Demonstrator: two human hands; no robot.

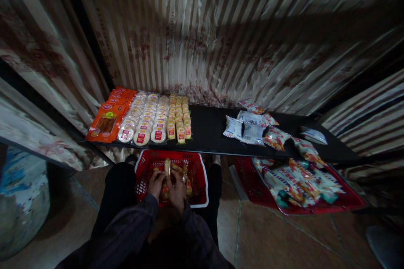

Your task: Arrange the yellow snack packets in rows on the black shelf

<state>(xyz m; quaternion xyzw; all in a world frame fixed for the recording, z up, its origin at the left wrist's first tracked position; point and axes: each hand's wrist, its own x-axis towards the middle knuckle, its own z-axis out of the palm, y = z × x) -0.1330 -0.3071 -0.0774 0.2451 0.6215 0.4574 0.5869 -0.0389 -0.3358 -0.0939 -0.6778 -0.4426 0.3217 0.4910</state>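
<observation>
Both hands are over a red basket (204, 176) between the knees, below the shelf's front edge. My left hand (155, 183) has its fingers closed at the left side of a small yellowish packet (167, 167). My right hand (177, 189) grips the same packet from below and the right, thumb against it. More yellowish packets (179, 169) lie in the basket, partly hidden by the hands. On the black shelf (205, 130) above stand rows of yellow packets (180, 130), beside rows of round white packets (142, 134).
Orange flat packs (105, 122) lie at the shelf's left end. White and red bags (252, 133) are scattered on its right half. Another red basket (350, 206), full of such bags, stands at the lower right. A striped curtain (189, 29) hangs behind the shelf.
</observation>
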